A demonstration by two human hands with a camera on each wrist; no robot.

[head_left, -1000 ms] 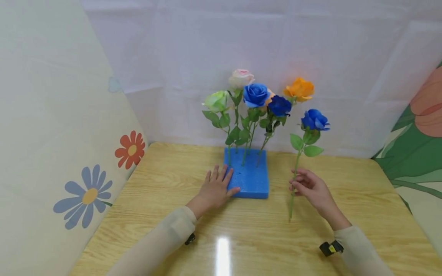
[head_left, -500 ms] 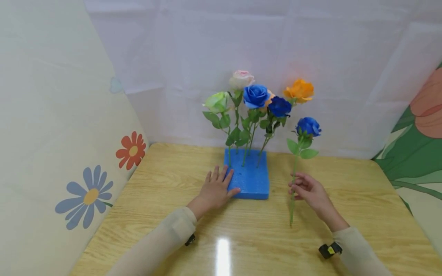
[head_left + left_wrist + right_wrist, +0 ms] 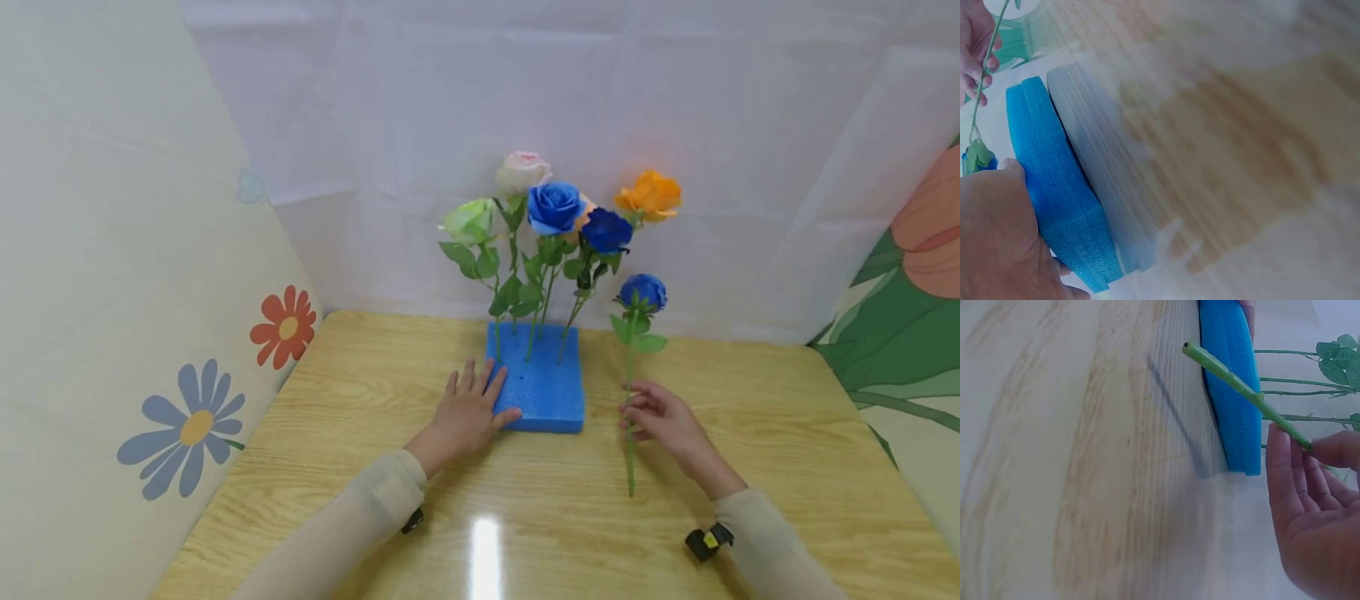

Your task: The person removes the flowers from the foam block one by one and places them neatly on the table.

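A blue foam block [image 3: 547,400] lies on the table, and my left hand [image 3: 467,410] rests on its left edge with spread, straight fingers. In the right hand [image 3: 663,421] I pinch the green stem of a blue rose [image 3: 643,292] between thumb and fingers, to the right of the block. The bloom points up and away from me. The right wrist view shows the stem's cut lower end [image 3: 1194,350] above the table, apart from the foam. Upright in the block's back half stand a green rose [image 3: 470,221], a pink-white rose [image 3: 523,172] and several others.
An orange rose [image 3: 649,196] leans out to the right above the held one. Behind the wooden table [image 3: 360,367] hangs a white cloth [image 3: 420,100]. Flower-printed panels [image 3: 90,275] flank both sides.
The right hand has shifted slightly left with the blue rose. Its bloom has swung left and down, so the stem now stands nearly straight. The left hand has stayed on the block.
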